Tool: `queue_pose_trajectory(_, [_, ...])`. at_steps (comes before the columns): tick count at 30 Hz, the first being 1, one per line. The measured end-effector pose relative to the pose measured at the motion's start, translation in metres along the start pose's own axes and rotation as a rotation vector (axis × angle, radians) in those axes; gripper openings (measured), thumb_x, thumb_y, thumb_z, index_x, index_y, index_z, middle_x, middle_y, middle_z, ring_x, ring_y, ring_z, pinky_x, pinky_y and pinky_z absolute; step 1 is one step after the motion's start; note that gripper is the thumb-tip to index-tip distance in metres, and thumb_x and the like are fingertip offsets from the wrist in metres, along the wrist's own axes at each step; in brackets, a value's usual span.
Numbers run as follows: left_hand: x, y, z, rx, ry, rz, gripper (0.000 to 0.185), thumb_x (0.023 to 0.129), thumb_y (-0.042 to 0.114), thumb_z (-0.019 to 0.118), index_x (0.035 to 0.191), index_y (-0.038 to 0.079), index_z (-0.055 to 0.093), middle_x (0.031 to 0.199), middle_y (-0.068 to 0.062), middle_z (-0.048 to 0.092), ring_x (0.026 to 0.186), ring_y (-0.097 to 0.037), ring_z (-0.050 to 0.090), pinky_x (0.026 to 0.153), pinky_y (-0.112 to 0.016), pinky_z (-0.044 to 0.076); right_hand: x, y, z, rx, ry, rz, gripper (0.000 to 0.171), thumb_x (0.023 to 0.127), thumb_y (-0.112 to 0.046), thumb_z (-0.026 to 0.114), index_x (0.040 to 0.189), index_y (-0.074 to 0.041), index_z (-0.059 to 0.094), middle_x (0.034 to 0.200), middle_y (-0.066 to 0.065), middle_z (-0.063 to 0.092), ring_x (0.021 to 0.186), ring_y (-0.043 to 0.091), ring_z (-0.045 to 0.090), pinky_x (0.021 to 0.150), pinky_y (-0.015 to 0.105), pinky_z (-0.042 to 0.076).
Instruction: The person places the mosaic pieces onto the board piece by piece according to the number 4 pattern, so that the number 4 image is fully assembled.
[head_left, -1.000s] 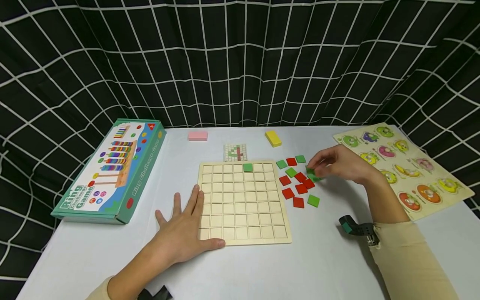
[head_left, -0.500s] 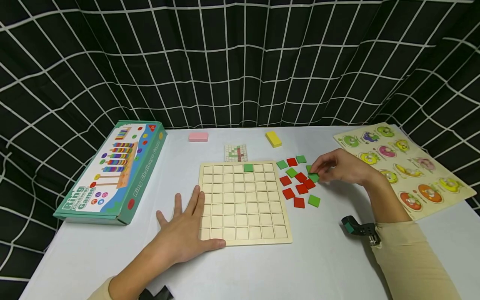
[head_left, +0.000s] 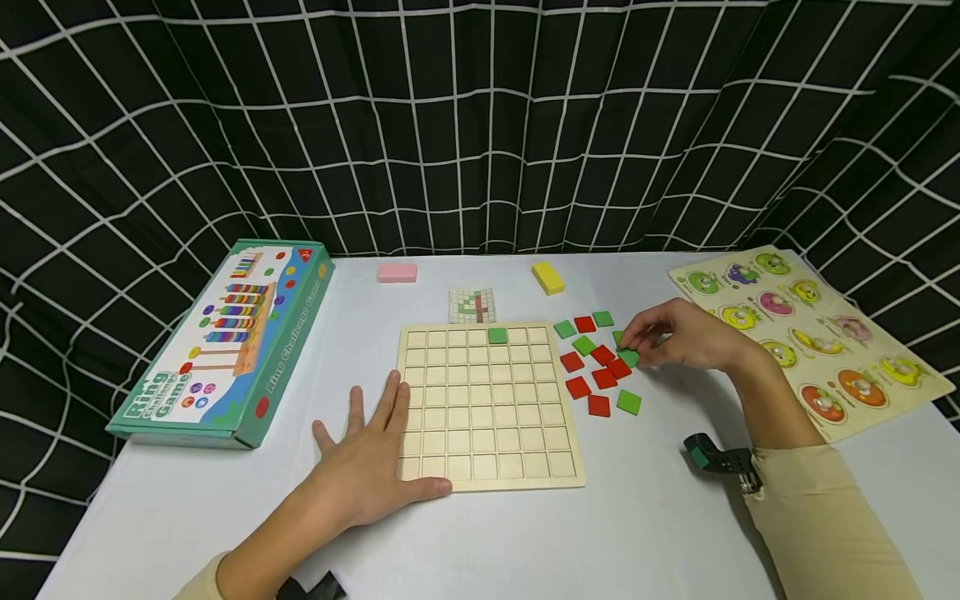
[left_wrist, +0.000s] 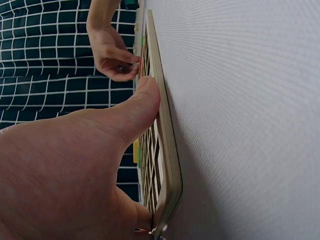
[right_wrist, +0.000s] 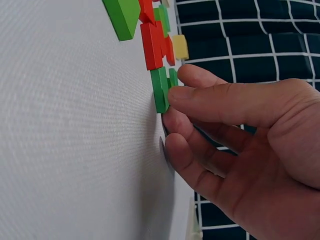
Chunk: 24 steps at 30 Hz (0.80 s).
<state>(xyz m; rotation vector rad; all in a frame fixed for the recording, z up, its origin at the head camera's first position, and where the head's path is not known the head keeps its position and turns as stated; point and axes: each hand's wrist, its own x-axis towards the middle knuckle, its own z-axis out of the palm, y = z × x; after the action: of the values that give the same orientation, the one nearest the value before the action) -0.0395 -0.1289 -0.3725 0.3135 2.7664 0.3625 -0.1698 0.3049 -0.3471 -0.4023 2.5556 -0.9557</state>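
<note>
Our right hand (head_left: 678,337) barely shifts, fingers (right_wrist: 220,102) still pinching green tile (right_wrist: 160,90) on counter (head_left: 645,517); left hand (head_left: 371,458) flat, fingers relaxed, steadying grid board (head_left: 487,404).

A ring game box (head_left: 225,342) lies at the left edge of the white surface (head_left: 525,533). A pink block (head_left: 397,272), a pattern card (head_left: 472,305) and a yellow block (head_left: 547,277) sit along the back. A fruit puzzle (head_left: 813,333) lies at the right. A checked curtain (head_left: 480,125) hangs behind.

The right hand (head_left: 678,335) has lowered its pinched green tile (head_left: 627,357) onto the table since a second ago.
</note>
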Motion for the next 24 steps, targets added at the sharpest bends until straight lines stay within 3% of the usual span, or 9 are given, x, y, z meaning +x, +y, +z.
queue_pose_trajectory(15, [0.0002,0.0000,-0.0018,-0.013,-0.007,-0.004,0.134,0.077,0.084,0.068,0.167,0.005,0.009,0.177,-0.010,-0.003,0.155,-0.059,0.002,0.097,-0.095,0.008,0.0006,-0.0018,-0.0009,0.005,-0.025,0.007,0.029,0.082,0.002,0.084,0.109,-0.006,0.078,0.110,0.011,0.073,0.093,0.024,0.061,0.076,0.025,0.057])
queue_pose_trajectory(24, [0.0001,0.0003,-0.0013,-0.016,-0.014,-0.005,0.133,0.077,0.083,0.068,0.168,0.006,0.009,0.177,-0.009,-0.004,0.155,-0.059,0.002,0.098,-0.095,0.008,0.0004,-0.0029,0.0010,-0.028,-0.045,-0.007,0.028,0.081,0.002,0.084,0.107,-0.008,0.079,0.101,0.009,0.070,0.089,0.023,0.060,0.074,0.026,0.054])
